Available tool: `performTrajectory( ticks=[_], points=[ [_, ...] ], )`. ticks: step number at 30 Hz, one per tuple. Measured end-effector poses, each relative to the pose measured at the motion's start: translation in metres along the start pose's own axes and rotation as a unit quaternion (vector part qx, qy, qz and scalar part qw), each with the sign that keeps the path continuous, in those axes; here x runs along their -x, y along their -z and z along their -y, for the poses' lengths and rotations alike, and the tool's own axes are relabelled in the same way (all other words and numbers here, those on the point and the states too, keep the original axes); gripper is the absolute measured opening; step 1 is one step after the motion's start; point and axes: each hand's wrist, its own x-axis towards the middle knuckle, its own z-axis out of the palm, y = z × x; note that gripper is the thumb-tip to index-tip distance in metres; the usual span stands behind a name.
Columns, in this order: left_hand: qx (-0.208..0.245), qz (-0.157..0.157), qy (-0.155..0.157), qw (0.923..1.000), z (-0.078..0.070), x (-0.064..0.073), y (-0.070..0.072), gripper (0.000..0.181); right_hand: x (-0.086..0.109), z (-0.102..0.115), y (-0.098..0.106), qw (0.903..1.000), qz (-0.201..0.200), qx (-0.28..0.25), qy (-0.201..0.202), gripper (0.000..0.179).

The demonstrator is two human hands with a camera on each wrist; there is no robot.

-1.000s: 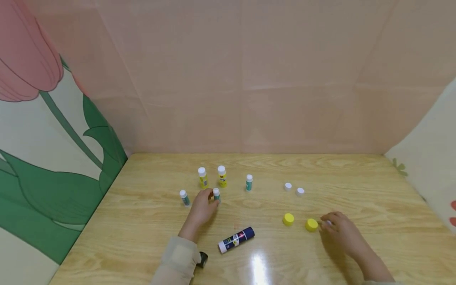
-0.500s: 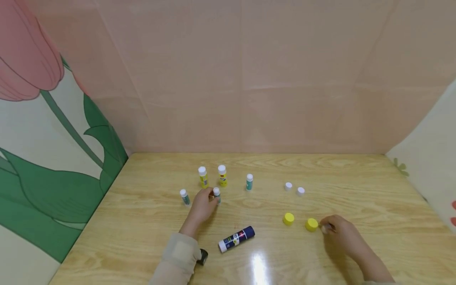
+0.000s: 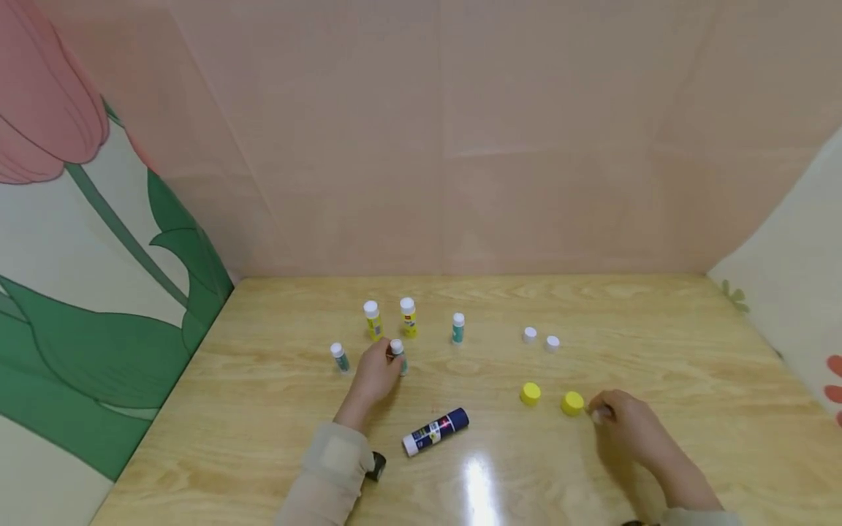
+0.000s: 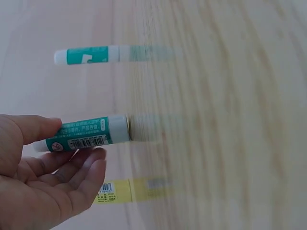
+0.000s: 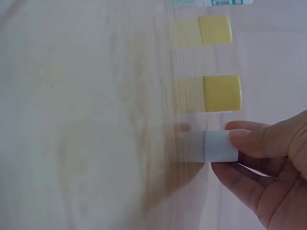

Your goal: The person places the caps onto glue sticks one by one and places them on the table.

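Observation:
My left hand (image 3: 376, 376) holds a small teal glue stick (image 4: 86, 133) with a white cap, standing upright on the table. Thumb and fingers pinch it from either side in the left wrist view. On the right, my right hand (image 3: 628, 427) pinches a white cap (image 5: 220, 146) between thumb and fingers, its flat end right at the tabletop. Two yellow caps (image 3: 572, 403) stand beside it in a row. Near the left hand are two yellow glue sticks (image 3: 409, 318) and another teal glue stick (image 3: 340, 359), all upright.
A further teal glue stick (image 3: 457, 329) stands at mid-table, with two white caps (image 3: 552, 342) to its right. A large dark blue glue stick (image 3: 436, 432) lies on its side in front. A black object (image 3: 376, 466) shows beside the left sleeve. Behind the table (image 3: 487, 380) hangs a pinkish cloth.
The white cap in my right hand has shifted slightly left toward the yellow caps. My left hand stays on the teal glue stick. The head view has tilted slightly.

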Motion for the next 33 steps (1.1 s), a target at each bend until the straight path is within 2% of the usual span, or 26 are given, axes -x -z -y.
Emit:
performTrajectory(
  ticks=[6,10,18,22,25,29,33],
  points=[
    [0.004,-0.003,0.010,0.9999,-0.001,0.003,0.002,0.016,-0.002,-0.002,0.002,0.9999,0.012,-0.001,-0.003,0.013],
    [0.016,-0.012,0.010,0.9998,-0.001,0.005,0.003,0.018,-0.002,-0.001,0.002,1.0000,0.006,0.004,0.002,0.014],
    [0.022,-0.031,-0.012,0.9992,-0.003,0.012,0.004,0.020,0.002,0.003,0.006,0.9994,0.025,-0.005,-0.023,0.011],
    [0.014,-0.037,-0.039,0.9984,-0.004,0.017,0.004,0.022,0.004,0.003,0.008,0.9986,0.035,-0.009,-0.039,0.015],
    [0.017,-0.033,-0.050,0.9981,-0.006,0.020,0.004,0.025,0.006,0.006,0.010,0.9992,0.010,-0.013,-0.037,0.014],
    [0.019,-0.022,-0.048,0.9984,-0.007,0.023,0.004,0.029,0.008,0.013,0.011,0.9989,-0.037,-0.015,-0.025,0.014],
    [0.018,-0.005,-0.029,0.9994,-0.008,0.024,0.003,0.034,0.007,0.019,0.013,0.9975,-0.064,-0.025,-0.018,0.016]
  ],
)
